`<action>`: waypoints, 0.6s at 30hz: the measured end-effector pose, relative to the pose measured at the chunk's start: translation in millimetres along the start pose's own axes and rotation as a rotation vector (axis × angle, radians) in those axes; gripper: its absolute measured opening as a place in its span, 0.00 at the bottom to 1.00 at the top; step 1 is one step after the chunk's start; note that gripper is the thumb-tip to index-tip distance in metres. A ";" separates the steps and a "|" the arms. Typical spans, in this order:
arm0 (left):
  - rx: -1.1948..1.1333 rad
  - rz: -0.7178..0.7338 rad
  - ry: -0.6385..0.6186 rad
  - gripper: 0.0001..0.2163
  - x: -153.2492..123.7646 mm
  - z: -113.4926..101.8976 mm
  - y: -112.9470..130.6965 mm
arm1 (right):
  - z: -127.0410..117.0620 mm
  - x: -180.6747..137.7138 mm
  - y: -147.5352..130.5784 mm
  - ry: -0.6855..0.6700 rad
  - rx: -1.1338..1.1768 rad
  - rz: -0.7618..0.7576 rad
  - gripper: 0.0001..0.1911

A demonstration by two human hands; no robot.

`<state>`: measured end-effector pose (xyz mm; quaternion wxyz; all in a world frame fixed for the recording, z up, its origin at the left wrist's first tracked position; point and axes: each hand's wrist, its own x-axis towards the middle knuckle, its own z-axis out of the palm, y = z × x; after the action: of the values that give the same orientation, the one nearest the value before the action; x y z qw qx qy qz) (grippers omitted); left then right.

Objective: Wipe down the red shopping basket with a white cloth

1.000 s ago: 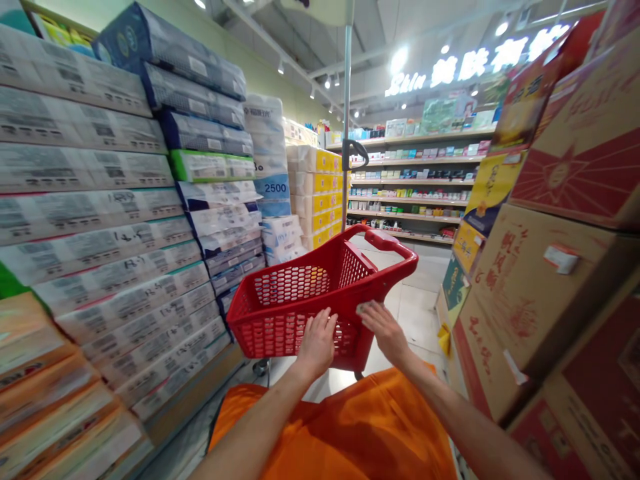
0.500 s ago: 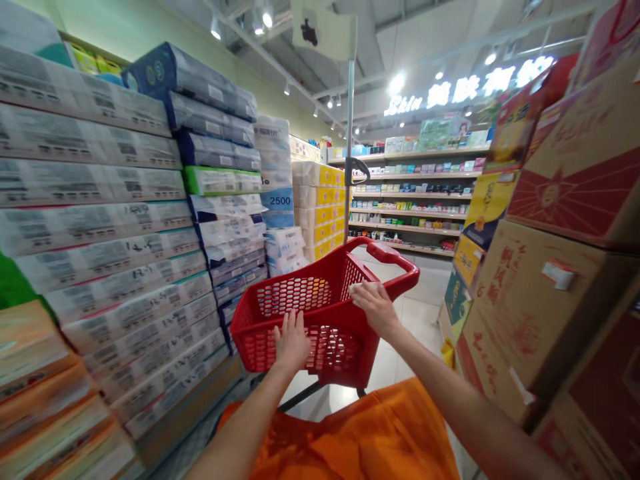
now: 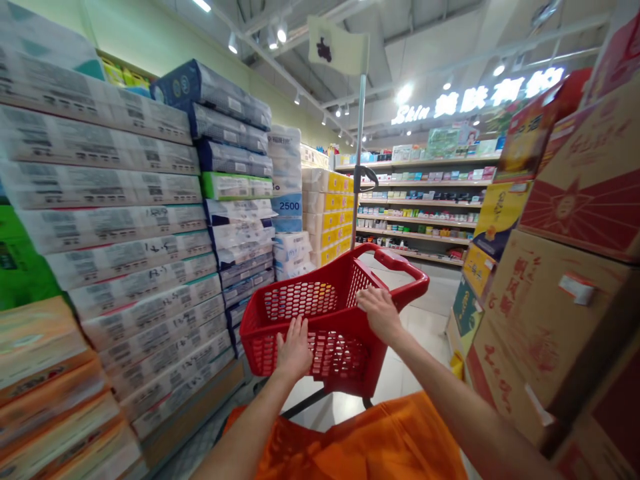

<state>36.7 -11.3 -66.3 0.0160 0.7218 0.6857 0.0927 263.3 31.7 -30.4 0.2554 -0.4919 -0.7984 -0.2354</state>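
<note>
In front of me stands a red plastic shopping cart (image 3: 350,360) with perforated sides, turned sideways so that its handle (image 3: 400,263) points to the right. My left hand (image 3: 295,350) lies along the cart's near side, fingers stretched up to the top rim. Farther right, my right hand (image 3: 380,315) is at the same rim close to the handle end, its fingers reaching over the edge and slightly bent. Neither hand grasps a separate object. Only a part of the basket's inside shows.
Tall stacks of wrapped packs (image 3: 165,260) crowd the left side. Cardboard cartons (image 3: 550,320) are piled on the right. A pole with a pale flag (image 3: 337,50) rises behind the cart. Shelves (image 3: 425,203) of small goods line the back. Orange cloth (image 3: 360,440) covers the area below my arms.
The whole scene, cart and hands included, sits slightly farther right and lower in view. Both hands keep about the same place on the cart.
</note>
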 end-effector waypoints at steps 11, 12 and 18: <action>0.052 0.038 0.042 0.34 -1.9 6.1 -4.3 | 31.1 3.9 -44.9 -0.006 0.060 -0.150 0.18; 0.051 0.043 0.043 0.34 -1.8 6.6 -5.0 | 29.0 4.2 -39.9 0.002 0.055 -0.129 0.18; 0.035 0.040 0.040 0.33 -2.5 5.6 -1.8 | 6.0 11.0 4.1 0.121 -0.020 0.286 0.18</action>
<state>35.6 -13.2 -72.3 -0.0123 0.7335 0.6729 0.0951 261.7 44.4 -27.4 0.3290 -0.5878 -0.7011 -0.2339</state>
